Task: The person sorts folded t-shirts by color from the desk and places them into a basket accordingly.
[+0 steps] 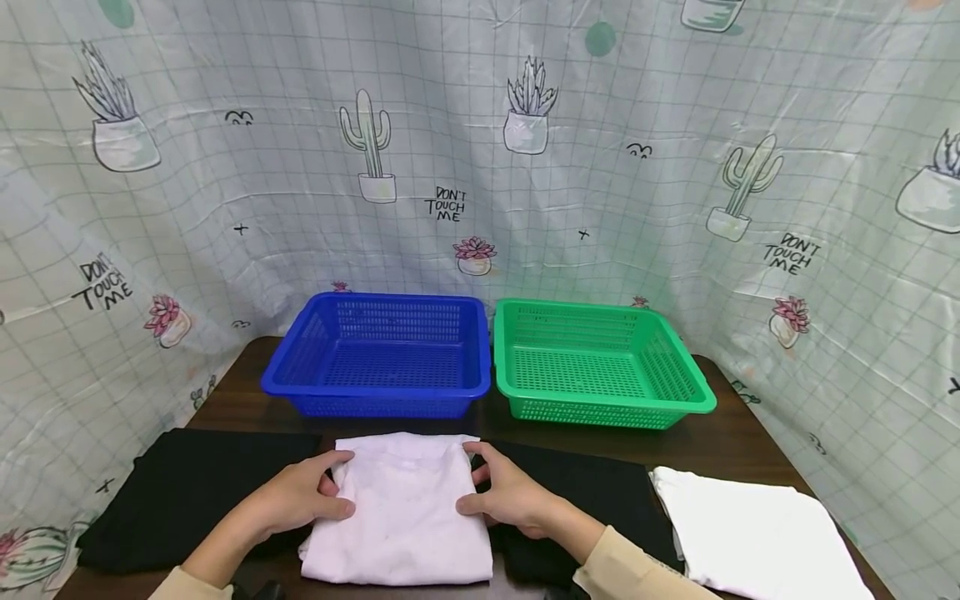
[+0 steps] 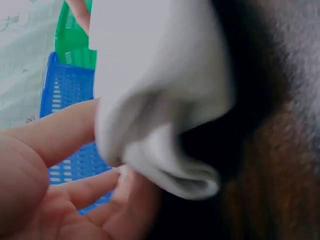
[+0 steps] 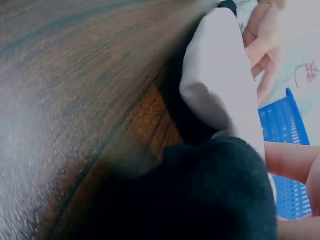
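A white T-shirt (image 1: pixel 401 517), folded into a rough rectangle, lies in front of me with its layered, rolled side edge showing in the left wrist view. My left hand (image 1: pixel 303 497) grips its left side, thumb on top and fingers (image 2: pixel 132 200) tucked at the folded edge. On the opposite side, my right hand (image 1: pixel 517 493) holds the cloth the same way, thumb over the top face. Black folded cloth (image 1: pixel 217 483) is beside the left hand, and another black folded cloth (image 1: pixel 592 492) extends beneath and beyond the right hand.
Behind the shirt stand a blue basket (image 1: pixel 382 392) and, to its right, a green basket (image 1: pixel 607 408). Another white folded cloth (image 1: pixel 757 533) lies at the right of the dark wooden table (image 1: pixel 720 442). A printed curtain (image 1: pixel 480 167) surrounds the back and sides.
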### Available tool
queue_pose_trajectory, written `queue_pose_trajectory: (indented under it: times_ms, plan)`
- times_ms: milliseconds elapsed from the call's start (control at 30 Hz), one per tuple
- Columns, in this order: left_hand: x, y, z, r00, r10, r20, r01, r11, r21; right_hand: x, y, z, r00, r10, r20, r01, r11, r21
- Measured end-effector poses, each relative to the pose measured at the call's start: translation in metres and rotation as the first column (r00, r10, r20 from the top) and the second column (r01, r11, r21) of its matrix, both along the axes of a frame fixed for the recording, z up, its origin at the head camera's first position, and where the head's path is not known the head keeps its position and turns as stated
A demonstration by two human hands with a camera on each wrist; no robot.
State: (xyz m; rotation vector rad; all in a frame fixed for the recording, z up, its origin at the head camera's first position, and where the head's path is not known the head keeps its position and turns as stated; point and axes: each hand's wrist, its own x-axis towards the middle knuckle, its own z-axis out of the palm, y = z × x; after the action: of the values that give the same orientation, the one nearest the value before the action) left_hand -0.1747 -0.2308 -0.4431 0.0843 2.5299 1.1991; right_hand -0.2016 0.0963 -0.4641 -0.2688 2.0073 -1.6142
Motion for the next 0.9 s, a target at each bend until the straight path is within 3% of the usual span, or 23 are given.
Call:
queue_pose_trajectory:
  times_ms: [133,233,567,633,800,900]
  plan:
    - [-0.002,-0.007,-0.004,0.995,-0.027,0.094,0.007,0.979,0.203,-0.001,-0.001,-0.002,0.999,-0.004,0.033,0.005,0.999,-0.052]
    - [-0.003,-0.012,-0.004,0.989,-0.053,0.136,0.012,0.959,0.284,-0.002,0.0,-0.002,0.999,0.004,0.046,0.0,0.997,-0.082]
    - [-0.002,-0.016,0.002,0.985,-0.105,0.137,0.051,0.934,0.353,-0.005,0.007,-0.001,0.996,0.056,0.065,-0.049,0.992,-0.112]
    - [-0.002,-0.017,0.001,0.982,-0.116,0.148,0.051,0.92,0.388,-0.005,0.007,-0.001,0.997,0.048,0.067,-0.04,0.993,-0.113]
    - [-0.003,-0.019,-0.003,0.966,-0.164,0.201,0.04,0.86,0.509,-0.003,0.004,-0.001,0.996,0.039,0.081,-0.03,0.993,-0.118]
    - [-0.002,-0.017,-0.004,0.965,-0.156,0.209,0.028,0.858,0.513,-0.003,0.002,0.0,0.996,0.034,0.082,-0.024,0.993,-0.118]
